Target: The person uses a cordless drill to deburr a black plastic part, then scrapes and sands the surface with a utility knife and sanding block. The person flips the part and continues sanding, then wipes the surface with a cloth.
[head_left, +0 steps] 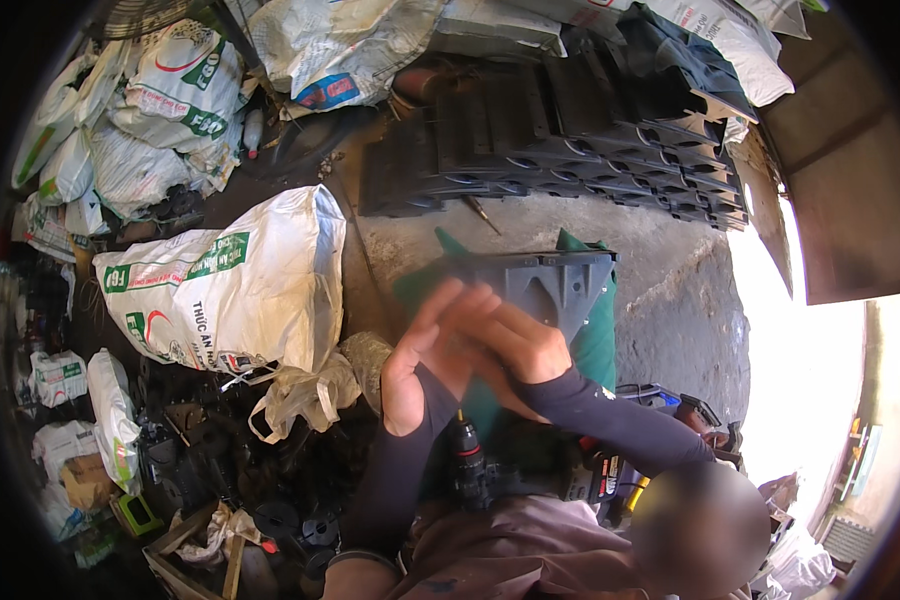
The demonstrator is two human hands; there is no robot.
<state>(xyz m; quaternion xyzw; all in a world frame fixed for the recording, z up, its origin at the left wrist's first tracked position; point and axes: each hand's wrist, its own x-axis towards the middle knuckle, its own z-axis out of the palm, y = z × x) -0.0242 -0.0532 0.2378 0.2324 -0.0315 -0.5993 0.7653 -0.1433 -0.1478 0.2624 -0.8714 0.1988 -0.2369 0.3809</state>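
My left hand [406,385] and my right hand [528,348] are raised and overlap in front of me. Their fingers look stretched out, though motion blurs the tips, and nothing shows between them. Just beyond the hands, a dark grey moulded plastic panel [562,283] rests on a green cloth [597,345]. The hands hide part of both. Below them, close to my body, a power drill [468,455] with a red-ringed chuck points its bit upward.
Stacked black plastic panels [510,125] stand at the back. On the floor before them lies a thin pointed tool [483,215]. A large white woven sack [230,285] lies left, near dark parts and a wooden crate [195,560]. More sacks [170,100] pile up far left.
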